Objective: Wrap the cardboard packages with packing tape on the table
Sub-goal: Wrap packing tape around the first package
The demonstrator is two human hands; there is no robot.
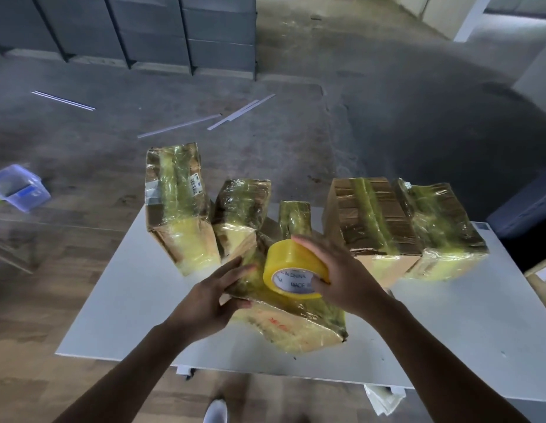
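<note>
Head view, standing at the white table [128,300]. The near package [296,328] lies tilted at the front middle of the table, glossy with yellowish tape and with red print on its near face. The left hand [209,300] grips its left end, fingers spread along the upper face and thumb pressed on the near face. The right hand [342,280] is clamped on the tape roll [291,267] (yellow, core label reads "MADE IN CHINA"), fingers over the rim, thumb at the core. The roll sits against the top of the near package. Cannot tell whether a strip runs from roll to package. Five taped packages stand along the far side: tall package [174,209] at left, then medium package [239,209], small package [294,215], broad package [369,215], and end package [442,227] touching the broad one. On the floor beyond are a blue container [18,190] and white strips [180,125].
</note>
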